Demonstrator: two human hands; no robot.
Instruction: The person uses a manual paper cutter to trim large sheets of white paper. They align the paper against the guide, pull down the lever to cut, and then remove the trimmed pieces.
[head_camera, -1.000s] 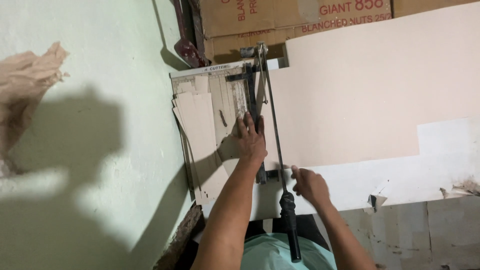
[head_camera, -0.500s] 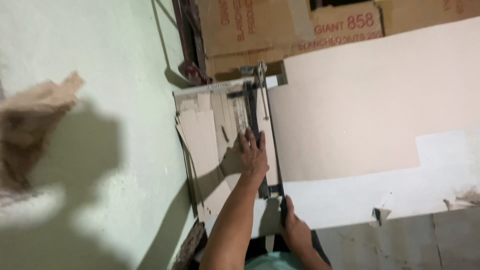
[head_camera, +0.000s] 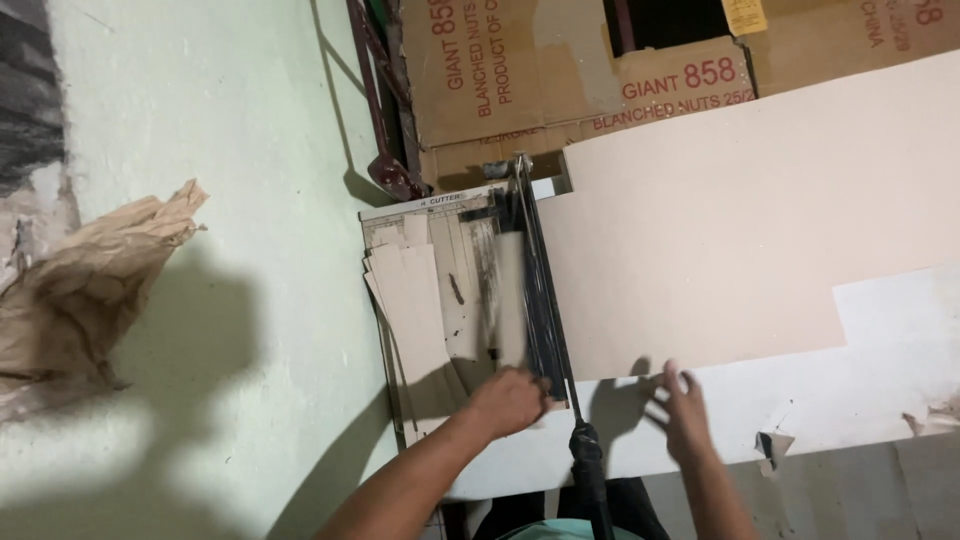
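Nearest, the black round cutter handle (head_camera: 590, 470) lies between two bare hands; the left hand (head_camera: 510, 400) is curled at the near end of a narrow tan strip (head_camera: 511, 300) beside the blade, though whether it grips it I cannot tell; the right hand (head_camera: 682, 418), blurred, spreads open fingers over one large smooth beige sheet (head_camera: 720, 250); beyond lies the flat paper cutter (head_camera: 440, 290) bearing several cut strips; farthest, two printed brown cartons (head_camera: 560, 80); one crumpled brown paper (head_camera: 80, 290) lies left.

Brown red-printed cardboard boxes (head_camera: 560, 80) stacked, seemingly, behind.
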